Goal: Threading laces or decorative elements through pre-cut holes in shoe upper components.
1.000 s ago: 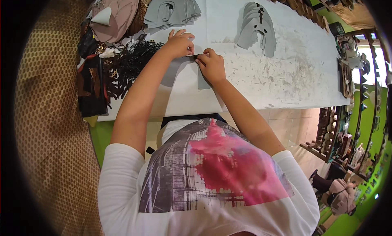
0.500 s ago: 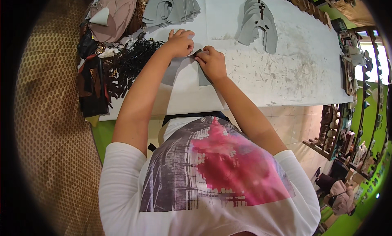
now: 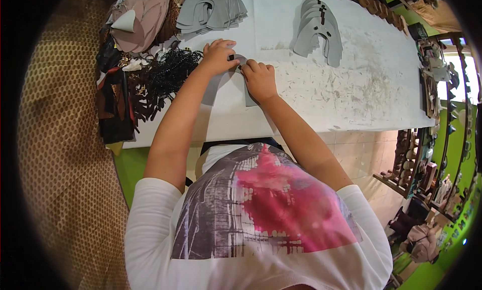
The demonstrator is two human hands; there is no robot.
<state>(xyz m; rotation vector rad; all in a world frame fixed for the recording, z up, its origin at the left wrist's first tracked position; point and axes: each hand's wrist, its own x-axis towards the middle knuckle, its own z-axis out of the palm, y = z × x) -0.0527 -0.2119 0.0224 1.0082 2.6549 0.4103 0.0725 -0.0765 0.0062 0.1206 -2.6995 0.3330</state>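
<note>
A grey arch-shaped cut piece (image 3: 242,57), like a shoe upper, lies on the white-covered table in front of me, its two ends pointing toward me. My left hand (image 3: 218,58) rests on the arch's left side, fingers stretched out and thumb apart from them, a small black patch (image 3: 231,57) showing beside the thumb. On the arch's right side my right hand (image 3: 259,80) has its fingers bent and pressed together. At those fingertips sits a small dark bit (image 3: 240,68), partly hidden.
Grey arch pieces with black patches are stacked (image 3: 316,33) at the far right; another grey stack (image 3: 211,11) lies at the far left. Black braided trim (image 3: 170,71) heaps left of my hands, near dusty-pink pieces (image 3: 140,21). A rack (image 3: 406,162) stands beyond the table's right end.
My left hand has shifted slightly down and its thumb has come away, uncovering the top of the grey arch and the black patch. My right hand has moved slightly down, its fingers more bent.
</note>
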